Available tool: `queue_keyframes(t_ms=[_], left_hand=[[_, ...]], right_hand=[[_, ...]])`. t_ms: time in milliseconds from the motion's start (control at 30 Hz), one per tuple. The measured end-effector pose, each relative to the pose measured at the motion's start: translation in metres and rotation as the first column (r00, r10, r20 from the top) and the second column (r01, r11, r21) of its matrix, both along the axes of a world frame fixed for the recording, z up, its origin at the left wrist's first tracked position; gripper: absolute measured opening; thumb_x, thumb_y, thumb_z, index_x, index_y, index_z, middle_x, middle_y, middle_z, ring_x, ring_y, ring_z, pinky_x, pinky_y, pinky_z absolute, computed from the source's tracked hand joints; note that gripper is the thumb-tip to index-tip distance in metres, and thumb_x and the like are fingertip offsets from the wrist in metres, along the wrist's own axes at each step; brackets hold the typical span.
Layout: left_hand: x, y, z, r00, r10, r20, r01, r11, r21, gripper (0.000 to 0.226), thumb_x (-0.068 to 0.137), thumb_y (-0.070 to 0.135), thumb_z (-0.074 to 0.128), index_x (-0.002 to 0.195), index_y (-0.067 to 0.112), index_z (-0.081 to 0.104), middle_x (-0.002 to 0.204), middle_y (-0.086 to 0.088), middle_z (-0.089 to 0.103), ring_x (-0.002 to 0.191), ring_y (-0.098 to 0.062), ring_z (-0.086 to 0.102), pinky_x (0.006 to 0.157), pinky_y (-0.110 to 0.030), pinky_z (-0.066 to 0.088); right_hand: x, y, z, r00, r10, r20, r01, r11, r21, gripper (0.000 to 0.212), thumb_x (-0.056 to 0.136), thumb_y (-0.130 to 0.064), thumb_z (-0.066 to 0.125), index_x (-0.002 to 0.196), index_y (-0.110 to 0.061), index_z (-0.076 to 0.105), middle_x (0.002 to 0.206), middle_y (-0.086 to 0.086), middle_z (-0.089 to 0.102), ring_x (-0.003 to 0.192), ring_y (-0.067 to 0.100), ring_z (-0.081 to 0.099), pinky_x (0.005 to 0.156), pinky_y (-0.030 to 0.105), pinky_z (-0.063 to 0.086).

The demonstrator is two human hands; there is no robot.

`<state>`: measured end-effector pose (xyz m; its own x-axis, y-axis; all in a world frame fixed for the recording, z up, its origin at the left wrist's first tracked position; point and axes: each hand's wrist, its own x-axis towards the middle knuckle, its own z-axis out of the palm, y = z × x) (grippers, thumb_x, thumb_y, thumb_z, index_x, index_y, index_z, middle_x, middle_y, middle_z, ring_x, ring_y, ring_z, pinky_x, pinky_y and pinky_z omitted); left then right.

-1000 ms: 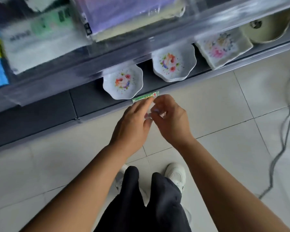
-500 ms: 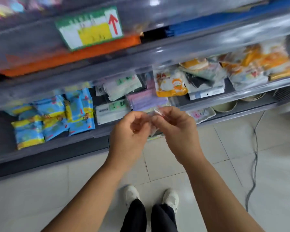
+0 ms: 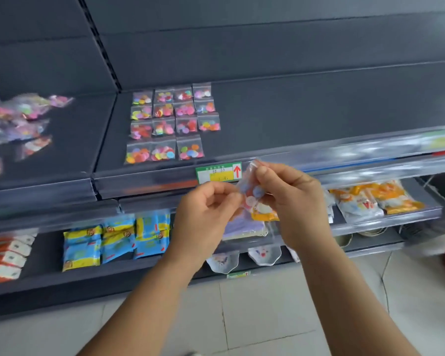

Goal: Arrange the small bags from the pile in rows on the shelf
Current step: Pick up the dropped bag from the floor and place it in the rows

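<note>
On shelf (image 3: 280, 119): bags (image 3: 170, 123) in four rows, near row one short. Pile (image 3: 18, 124) remains far left. Both hands, left (image 3: 203, 217) and right (image 3: 290, 201), pinch one bag (image 3: 251, 191) at near edge, unplaced.

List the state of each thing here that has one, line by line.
small bag: held up off the shelf, pinched by both hands
left hand: closed on the bag
right hand: closed on the bag
arranged bags: flat in rows, front row one short
pile: loose, unsorted
</note>
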<state>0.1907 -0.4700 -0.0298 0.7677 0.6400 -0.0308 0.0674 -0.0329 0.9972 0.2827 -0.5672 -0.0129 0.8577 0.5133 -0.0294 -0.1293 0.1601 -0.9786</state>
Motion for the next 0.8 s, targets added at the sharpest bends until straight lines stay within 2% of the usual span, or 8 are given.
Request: queue_keyframes(t_ms=[133,300,433,533,600,667,800], left_hand=[[-0.003,0.018,0.024,0.999,0.028,0.033,-0.030,0.999,0.036,0.012,0.083,0.012,0.069,0.090,0.021,0.065,0.085,-0.003,0.071,0.078,-0.015,0.067,0.074,-0.028,0.055],[-0.009,0.039,0.048,0.995,0.054,0.086,-0.067,0.987,0.145,0.010,0.082,0.019,0.071,0.090,0.020,0.063,0.077,0.003,0.069,0.068,-0.005,0.062,0.064,-0.021,0.054],[-0.013,0.055,0.056,0.973,0.127,0.193,-0.168,0.963,0.210,0.017,0.084,0.012,0.067,0.092,0.025,0.061,0.076,0.006,0.066,0.067,-0.003,0.060,0.063,-0.015,0.050],[-0.014,0.065,0.061,0.964,0.135,0.231,-0.198,0.940,0.278,0.022,0.083,0.012,0.068,0.089,0.030,0.058,0.075,0.009,0.063,0.066,0.000,0.058,0.063,-0.012,0.048],[-0.011,0.070,0.061,0.965,0.133,0.225,-0.203,0.925,0.321,0.023,0.083,0.012,0.068,0.088,0.032,0.057,0.074,0.010,0.063,0.066,-0.001,0.058,0.063,-0.014,0.048],[-0.005,0.074,0.062,0.963,0.141,0.229,-0.214,0.919,0.332,0.025,0.083,0.012,0.068,0.090,0.033,0.056,0.074,0.009,0.064,0.068,-0.003,0.059,0.065,-0.018,0.051],[0.015,0.081,0.067,0.959,0.160,0.235,-0.230,0.922,0.312,0.024,0.085,0.011,0.066,0.091,0.032,0.058,0.076,0.008,0.064,0.071,-0.010,0.063,0.068,-0.029,0.055]], right_hand=[[-0.007,0.023,0.026,1.000,0.013,0.010,-0.014,1.000,0.018,0.018,0.089,-0.016,0.060,0.077,-0.005,0.066,0.070,0.015,0.065,0.054,0.015,0.054,0.056,0.029,0.050],[-0.018,0.055,0.050,0.997,0.020,0.074,-0.023,0.999,0.028,0.022,0.091,-0.007,0.052,0.070,-0.010,0.060,0.064,0.009,0.064,0.053,0.014,0.049,0.050,0.026,0.046],[-0.023,0.075,0.060,0.999,-0.026,-0.023,0.027,0.999,0.045,0.023,0.090,-0.004,0.050,0.068,-0.008,0.058,0.063,0.011,0.061,0.051,0.017,0.052,0.053,0.027,0.051],[-0.023,0.083,0.064,0.999,0.053,0.014,-0.053,0.998,0.045,0.013,0.090,-0.011,0.057,0.078,-0.008,0.061,0.069,0.008,0.064,0.057,0.017,0.057,0.056,0.026,0.052],[-0.018,0.086,0.068,0.994,0.088,0.065,-0.091,0.995,0.041,0.009,0.088,-0.010,0.061,0.080,-0.008,0.062,0.071,0.008,0.064,0.058,0.016,0.058,0.055,0.025,0.052],[-0.011,0.090,0.070,0.994,0.070,0.086,-0.074,0.996,0.041,0.013,0.088,-0.008,0.061,0.075,-0.009,0.062,0.067,0.005,0.065,0.056,0.014,0.058,0.054,0.023,0.050],[0.006,0.102,0.066,0.999,0.037,0.035,-0.040,0.995,0.086,0.020,0.088,-0.013,0.060,0.069,-0.016,0.062,0.063,0.002,0.063,0.058,0.015,0.056,0.058,0.025,0.048]])
